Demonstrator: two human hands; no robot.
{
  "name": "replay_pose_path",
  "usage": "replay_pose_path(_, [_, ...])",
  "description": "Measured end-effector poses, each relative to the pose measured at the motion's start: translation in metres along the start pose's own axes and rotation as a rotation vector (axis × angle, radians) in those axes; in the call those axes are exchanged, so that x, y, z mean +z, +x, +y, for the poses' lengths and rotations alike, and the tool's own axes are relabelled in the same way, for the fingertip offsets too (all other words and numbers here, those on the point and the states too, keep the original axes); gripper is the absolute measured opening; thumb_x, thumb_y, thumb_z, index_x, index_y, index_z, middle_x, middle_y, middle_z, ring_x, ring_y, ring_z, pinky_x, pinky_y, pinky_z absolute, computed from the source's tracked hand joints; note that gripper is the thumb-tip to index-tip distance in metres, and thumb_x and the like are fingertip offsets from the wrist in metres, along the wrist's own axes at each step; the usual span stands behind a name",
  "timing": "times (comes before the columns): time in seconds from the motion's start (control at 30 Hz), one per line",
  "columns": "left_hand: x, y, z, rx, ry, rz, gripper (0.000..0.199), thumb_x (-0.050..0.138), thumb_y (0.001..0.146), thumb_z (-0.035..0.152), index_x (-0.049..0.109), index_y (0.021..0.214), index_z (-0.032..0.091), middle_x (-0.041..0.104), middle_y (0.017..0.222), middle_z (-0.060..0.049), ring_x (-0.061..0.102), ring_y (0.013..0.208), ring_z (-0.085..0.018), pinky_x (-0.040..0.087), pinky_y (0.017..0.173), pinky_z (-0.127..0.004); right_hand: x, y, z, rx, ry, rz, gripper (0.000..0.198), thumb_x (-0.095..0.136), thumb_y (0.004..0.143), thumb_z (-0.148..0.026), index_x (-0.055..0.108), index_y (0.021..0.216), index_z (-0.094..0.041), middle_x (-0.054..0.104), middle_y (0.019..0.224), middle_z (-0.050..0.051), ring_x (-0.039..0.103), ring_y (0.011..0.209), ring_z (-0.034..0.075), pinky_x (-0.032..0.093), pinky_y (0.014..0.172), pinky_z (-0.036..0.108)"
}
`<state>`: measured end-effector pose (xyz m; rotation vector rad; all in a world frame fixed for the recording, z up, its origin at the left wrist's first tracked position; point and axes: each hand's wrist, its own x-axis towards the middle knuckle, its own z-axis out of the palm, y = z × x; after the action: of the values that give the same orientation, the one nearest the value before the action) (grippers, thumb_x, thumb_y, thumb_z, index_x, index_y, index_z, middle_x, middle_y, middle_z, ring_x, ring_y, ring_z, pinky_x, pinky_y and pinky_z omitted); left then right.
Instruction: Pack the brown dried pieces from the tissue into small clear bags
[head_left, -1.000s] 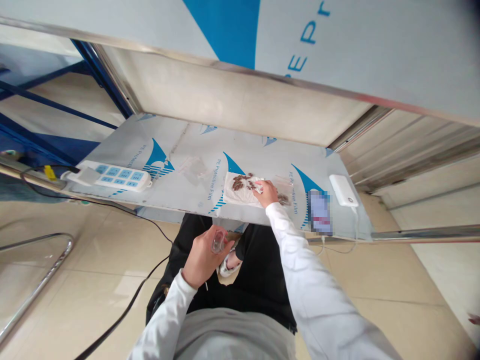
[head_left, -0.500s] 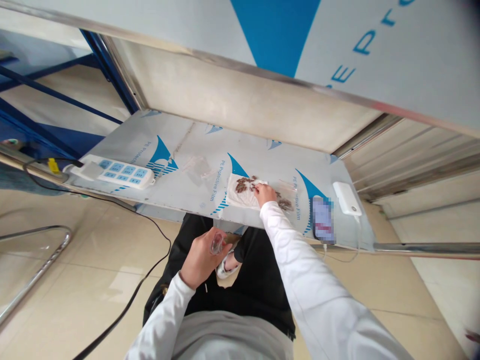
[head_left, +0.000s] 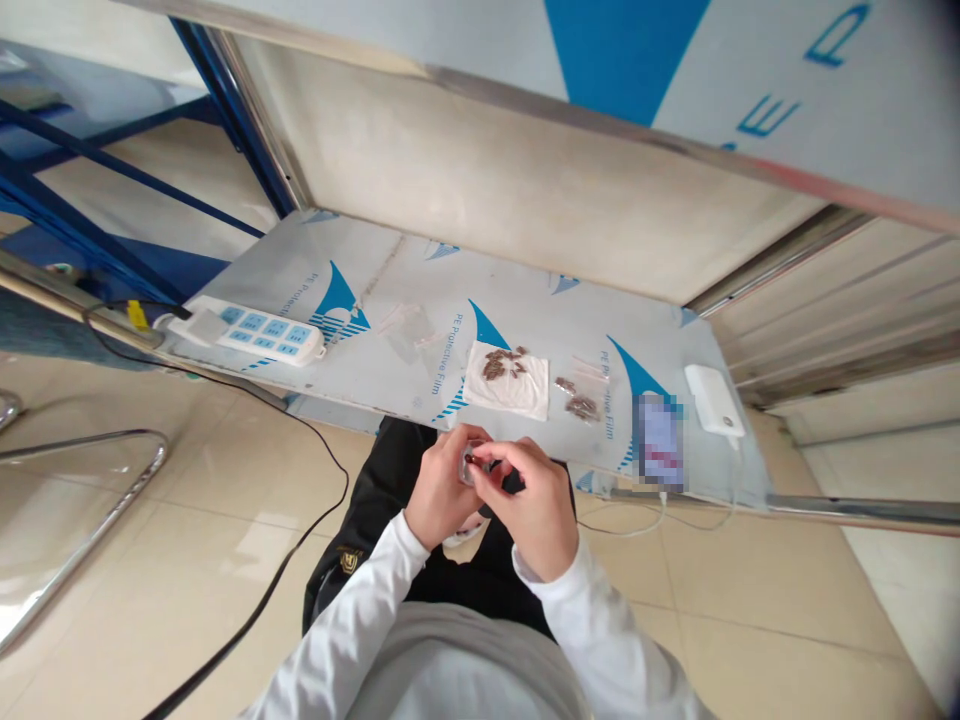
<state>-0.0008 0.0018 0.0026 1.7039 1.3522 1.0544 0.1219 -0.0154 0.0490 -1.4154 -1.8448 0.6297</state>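
My left hand (head_left: 442, 490), fingers curled, holds a small clear plastic container (head_left: 469, 468) over my lap. Whether it is a bag or a cup I cannot tell. Thumb and fingers of my right hand (head_left: 534, 495) pinch a small dark brown piece (head_left: 472, 458) at the container's mouth. Beyond my hands, a white cloth or tissue (head_left: 517, 398) lies flat on the table. Loose brown pieces (head_left: 496, 364) are heaped and scattered on its far part. Right of the cloth is a clear zip bag (head_left: 592, 375) with more brown pieces (head_left: 581, 407) at it.
On the film-covered table (head_left: 390, 385) are a white power strip (head_left: 277, 336) at left, a flat clear bag (head_left: 412, 330), a blurred phone (head_left: 660, 445) and a white power bank (head_left: 712, 402) with a cable. A shelf edge (head_left: 510, 95) overhangs. A black cord (head_left: 281, 570) crosses the floor.
My right hand has left the brown pieces on the cloth and come back to my left hand, a brown piece in its pinch. My left hand has risen slightly. The view has shifted.
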Motion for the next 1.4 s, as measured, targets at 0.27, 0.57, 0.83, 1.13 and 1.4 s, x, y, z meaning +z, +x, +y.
replay_pose_path(0.27, [-0.001, -0.006, -0.002, 0.014, -0.004, 0.022, 0.021, 0.061, 0.071, 0.015, 0.056, 0.091, 0.020, 0.066, 0.087, -0.002, 0.063, 0.081, -0.017, 0.047, 0.074, -0.026, 0.002, -0.003, 0.003, -0.128, -0.146, -0.088, 0.019, 0.057, 0.089, -0.026, 0.067, 0.104, -0.019, 0.070, 0.085, 0.006, 0.058, 0.081, 0.020, 0.049, 0.077, 0.035])
replay_pose_path(0.57, [-0.012, -0.011, -0.015, -0.111, 0.084, 0.085, 0.018, 0.066, 0.075, 0.029, 0.055, 0.086, 0.021, 0.065, 0.074, 0.002, 0.062, 0.071, -0.015, 0.047, 0.070, -0.025, 0.012, 0.070, 0.116, 0.188, -0.260, 0.053, 0.023, 0.055, 0.085, -0.026, 0.067, 0.102, -0.016, 0.069, 0.091, 0.006, 0.061, 0.066, 0.014, 0.051, 0.069, 0.028])
replay_pose_path(0.83, [-0.015, -0.018, -0.019, -0.134, 0.104, 0.060, 0.018, 0.065, 0.076, 0.031, 0.055, 0.088, 0.022, 0.065, 0.075, 0.002, 0.062, 0.071, -0.015, 0.047, 0.068, -0.026, 0.032, 0.131, 0.198, 0.214, -0.481, -0.050, 0.021, 0.064, 0.072, -0.017, 0.070, 0.093, -0.014, 0.067, 0.094, 0.010, 0.061, 0.087, 0.020, 0.045, 0.088, 0.032])
replay_pose_path(1.13, [-0.017, -0.015, -0.023, -0.146, 0.134, 0.072, 0.018, 0.066, 0.075, 0.031, 0.055, 0.087, 0.022, 0.066, 0.075, 0.001, 0.062, 0.071, -0.016, 0.047, 0.069, -0.027, 0.037, 0.134, 0.191, 0.263, -0.591, -0.120, 0.021, 0.054, 0.079, -0.012, 0.071, 0.091, -0.015, 0.070, 0.095, 0.010, 0.062, 0.090, 0.018, 0.043, 0.087, 0.027])
replay_pose_path(1.4, [-0.019, -0.017, -0.023, -0.145, 0.133, 0.059, 0.016, 0.064, 0.076, 0.030, 0.055, 0.087, 0.021, 0.066, 0.075, 0.000, 0.062, 0.071, -0.016, 0.047, 0.069, -0.027, 0.028, 0.144, 0.188, 0.292, -0.527, -0.095, 0.017, 0.060, 0.074, -0.008, 0.073, 0.081, -0.016, 0.074, 0.087, 0.010, 0.067, 0.083, 0.020, 0.048, 0.081, 0.029])
